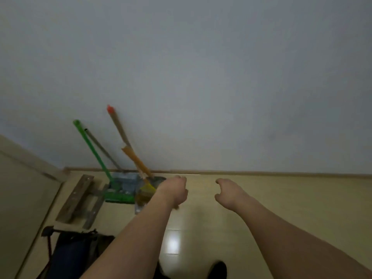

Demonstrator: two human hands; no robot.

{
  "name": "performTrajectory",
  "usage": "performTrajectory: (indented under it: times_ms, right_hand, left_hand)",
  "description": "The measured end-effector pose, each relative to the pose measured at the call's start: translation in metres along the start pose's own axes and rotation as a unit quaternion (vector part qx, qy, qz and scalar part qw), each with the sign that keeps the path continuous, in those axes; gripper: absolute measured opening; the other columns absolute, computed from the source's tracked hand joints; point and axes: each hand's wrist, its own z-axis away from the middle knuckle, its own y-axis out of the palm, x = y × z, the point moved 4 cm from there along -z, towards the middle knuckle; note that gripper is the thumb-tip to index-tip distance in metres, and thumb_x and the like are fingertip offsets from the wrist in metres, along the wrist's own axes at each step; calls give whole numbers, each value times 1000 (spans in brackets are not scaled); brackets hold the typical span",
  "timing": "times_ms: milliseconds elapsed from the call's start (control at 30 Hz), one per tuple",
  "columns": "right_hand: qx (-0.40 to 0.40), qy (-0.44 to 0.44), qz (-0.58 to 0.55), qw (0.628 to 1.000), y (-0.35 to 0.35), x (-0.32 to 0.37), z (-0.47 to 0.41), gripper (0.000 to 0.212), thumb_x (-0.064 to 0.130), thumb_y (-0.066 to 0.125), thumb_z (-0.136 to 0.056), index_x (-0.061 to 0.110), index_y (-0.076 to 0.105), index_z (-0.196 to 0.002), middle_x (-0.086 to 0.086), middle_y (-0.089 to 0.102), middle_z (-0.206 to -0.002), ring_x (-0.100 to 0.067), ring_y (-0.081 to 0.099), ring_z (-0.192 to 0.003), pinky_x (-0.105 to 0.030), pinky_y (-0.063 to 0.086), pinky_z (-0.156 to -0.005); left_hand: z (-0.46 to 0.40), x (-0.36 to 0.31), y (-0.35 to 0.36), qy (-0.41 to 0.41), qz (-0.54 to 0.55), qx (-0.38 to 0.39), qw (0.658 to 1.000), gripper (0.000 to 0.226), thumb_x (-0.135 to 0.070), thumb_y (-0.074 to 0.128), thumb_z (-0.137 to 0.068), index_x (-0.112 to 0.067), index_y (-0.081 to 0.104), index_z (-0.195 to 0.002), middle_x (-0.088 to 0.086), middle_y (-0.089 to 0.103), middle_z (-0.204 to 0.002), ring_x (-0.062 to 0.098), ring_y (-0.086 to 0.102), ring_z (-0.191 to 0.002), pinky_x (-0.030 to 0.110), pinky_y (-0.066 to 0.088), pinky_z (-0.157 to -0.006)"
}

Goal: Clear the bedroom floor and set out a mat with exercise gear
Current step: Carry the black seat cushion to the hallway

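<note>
Both my bare arms reach forward over the glossy tan floor (261,198) toward the grey wall. My left hand (175,191) hovers just right of the cleaning tools, its fingers curled downward, and I see nothing in it. About a hand's width to the right, my right hand (227,193) hangs with loosely curled fingers and holds nothing. A dark blue bundle with black straps (70,256) lies at the bottom left, partly hidden by my left forearm. No mat shows in the view.
A green-handled mop (91,150), a grey pole (101,147) and an orange broom with a red tip (128,146) lean on the wall over a blue-grey box (125,181). Wooden planks (75,199) lie at the left. A dark shape (219,268) sits at the bottom centre.
</note>
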Motion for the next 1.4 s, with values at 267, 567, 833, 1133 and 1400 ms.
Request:
performTrajectory:
  times_ms: [267, 567, 833, 1133, 1400]
  right_hand:
    - [-96, 148, -143, 974, -66, -228, 67, 58, 18, 51, -90, 10, 35, -145, -11, 40, -149, -26, 39, -136, -31, 33, -111]
    - [-133, 264, -254, 921, -110, -408, 89, 59, 21, 50, -93, 9, 30, -148, -12, 36, -149, -26, 37, -136, -30, 33, -109]
    - [-185, 354, -273, 875, -224, -565, 75, 58, 21, 51, -93, 10, 31, -147, -12, 37, -149, -26, 37, -137, -31, 32, -109]
    - [-228, 418, -322, 818, -291, -721, 92, 55, 20, 52, -93, 9, 36, -144, -12, 43, -144, -27, 43, -130, -33, 37, -104]
    - [-263, 445, -339, 786, -334, -924, 127, 55, 21, 54, -94, 9, 35, -144, -12, 42, -144, -27, 44, -129, -33, 36, -104]
  left_hand:
    - [-67, -276, -25, 189, -139, -3, 972, 47, -31, 44, -99, -11, 41, -141, 12, 45, -143, 31, 46, -129, 43, 41, -105]
    - [-142, -496, -2, 340, -271, 71, 898, 49, -32, 44, -99, -13, 38, -143, 10, 45, -144, 28, 47, -128, 38, 42, -103]
    - [-247, -688, -61, 410, -287, 49, 864, 48, -33, 42, -100, -11, 38, -144, 10, 44, -146, 27, 46, -130, 38, 41, -105]
    - [-289, -895, -67, 490, -313, 66, 811, 49, -31, 42, -101, -9, 39, -144, 11, 44, -147, 26, 45, -131, 35, 39, -105]
    - [-313, -1127, -20, 536, -320, 52, 779, 49, -31, 43, -100, -9, 40, -144, 12, 44, -147, 28, 45, -131, 37, 40, -106]
